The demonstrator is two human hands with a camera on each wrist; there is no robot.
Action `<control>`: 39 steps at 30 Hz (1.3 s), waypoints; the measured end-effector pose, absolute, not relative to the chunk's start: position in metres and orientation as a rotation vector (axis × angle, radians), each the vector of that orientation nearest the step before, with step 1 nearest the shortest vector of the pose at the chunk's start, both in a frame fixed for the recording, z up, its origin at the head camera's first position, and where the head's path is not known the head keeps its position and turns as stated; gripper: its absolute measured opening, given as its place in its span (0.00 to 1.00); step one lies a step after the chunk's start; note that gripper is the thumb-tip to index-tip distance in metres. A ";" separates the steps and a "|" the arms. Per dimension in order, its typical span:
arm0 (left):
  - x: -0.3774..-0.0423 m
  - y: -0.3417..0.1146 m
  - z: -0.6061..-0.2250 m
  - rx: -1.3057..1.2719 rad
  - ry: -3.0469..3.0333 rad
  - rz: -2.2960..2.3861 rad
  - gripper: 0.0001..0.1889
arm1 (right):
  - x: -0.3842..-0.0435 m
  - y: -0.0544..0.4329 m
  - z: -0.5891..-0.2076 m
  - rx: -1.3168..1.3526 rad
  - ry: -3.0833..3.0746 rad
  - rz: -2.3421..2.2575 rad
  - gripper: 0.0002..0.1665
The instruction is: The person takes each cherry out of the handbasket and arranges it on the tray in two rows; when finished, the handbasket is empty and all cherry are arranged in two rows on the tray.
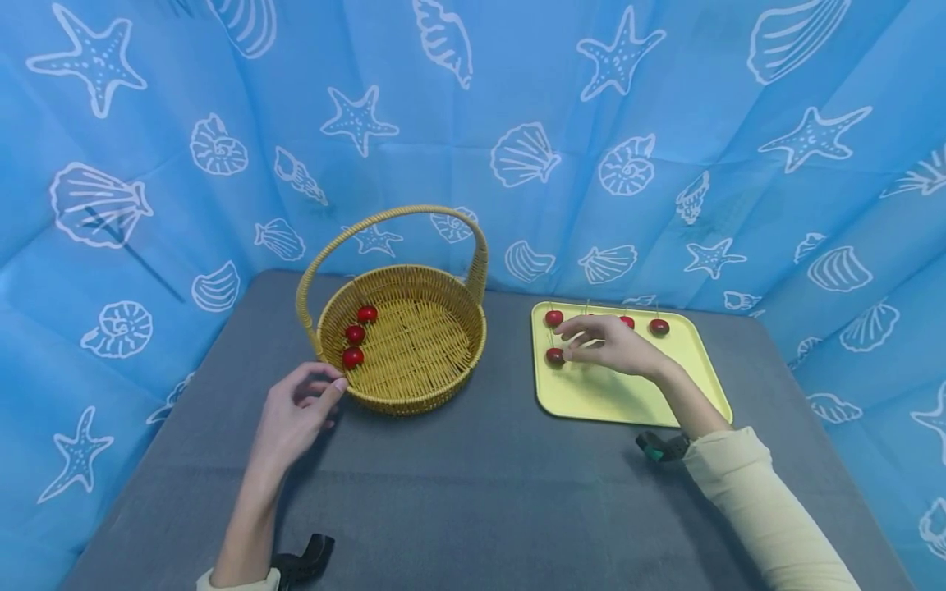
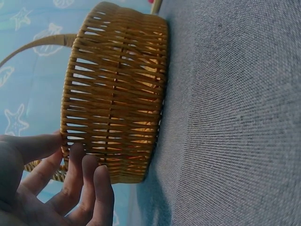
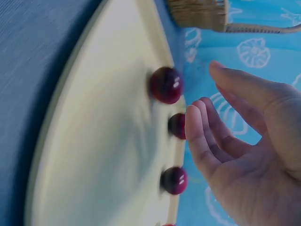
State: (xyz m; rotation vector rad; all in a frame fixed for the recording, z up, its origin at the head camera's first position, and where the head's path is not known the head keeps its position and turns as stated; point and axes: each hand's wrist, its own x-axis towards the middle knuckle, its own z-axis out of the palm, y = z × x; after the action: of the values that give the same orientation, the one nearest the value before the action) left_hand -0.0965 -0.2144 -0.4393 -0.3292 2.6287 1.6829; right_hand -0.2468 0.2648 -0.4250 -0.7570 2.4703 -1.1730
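A round wicker basket [image 1: 402, 404] with a tall arched handle stands left of centre, and three red cherries [image 1: 355, 334] lie along the left side inside it. My left hand [image 1: 296, 414] pinches the near-left rim, thumb on the edge and fingers against the outer wall in the left wrist view. Over the pale yellow tray [image 1: 591, 406] my right hand [image 1: 617, 345] hovers with thumb and fingers apart, holding nothing. Just beside its fingertips is a dark red cherry [image 1: 555, 357]. Several more cherries [image 1: 658, 327] lie along the tray's far side, one partly hidden by the hand.
A grey cloth [image 1: 473, 509] covers the table. Behind and at both sides hangs a blue curtain [image 1: 458, 123] with white shell and starfish prints. The basket's handle [image 1: 395, 212] arches high above its bowl.
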 end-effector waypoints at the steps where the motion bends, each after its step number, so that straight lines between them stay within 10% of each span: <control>1: -0.097 -0.214 -0.439 -0.328 2.629 1.682 0.19 | -0.247 0.262 -0.422 -0.757 2.461 -1.188 0.23; 39: -0.098 -0.215 -0.439 -0.363 2.613 1.669 0.19 | -0.275 0.085 -0.365 -1.126 2.219 -1.206 0.22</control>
State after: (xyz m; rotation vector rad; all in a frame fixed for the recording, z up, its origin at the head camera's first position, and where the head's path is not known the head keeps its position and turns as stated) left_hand -0.0976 -0.2148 -0.4391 -0.3627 2.6131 1.6686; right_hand -0.2749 0.0853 -0.3651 -1.1257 2.2194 -1.2055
